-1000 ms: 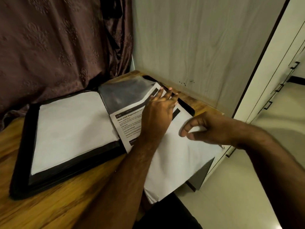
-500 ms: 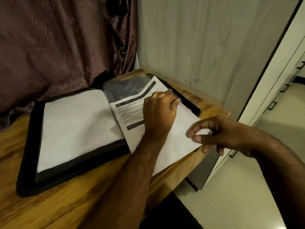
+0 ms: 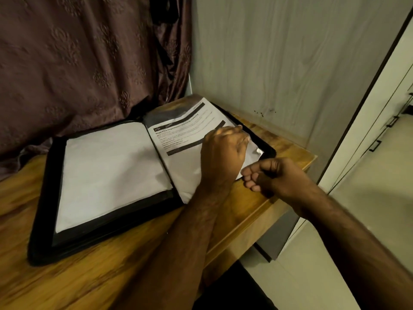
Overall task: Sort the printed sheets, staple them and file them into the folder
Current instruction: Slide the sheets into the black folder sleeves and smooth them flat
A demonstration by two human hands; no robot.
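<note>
Head view is centred on a printed sheet that is laid on the right-hand half of an open black folder, toward two o'clock from the middle of the picture. Dark bars and lines of print are seen across the sheet's upper part; the words are too small to be read. A blank white page is held in the left-hand half of the folder, at about nine o'clock from the printed sheet. The folder is spread flat on a wooden tabletop, its far right corner near the tabletop's edge.

The left hand is rested on the printed sheet near its right side, knuckles up, fingers bent down onto the paper; whether the sheet is pinched or only pressed cannot be told. The right hand is held at four o'clock from the left hand, just beside the sheet's lower right corner, its fingers curled inward; whether the paper's edge is caught between them cannot be told.

A dark maroon patterned curtain is hung behind the tabletop at eleven o'clock. A pale wood-grain panel is stood at one o'clock. Cabinet fronts with black handles are seen at three o'clock, above a pale floor.
</note>
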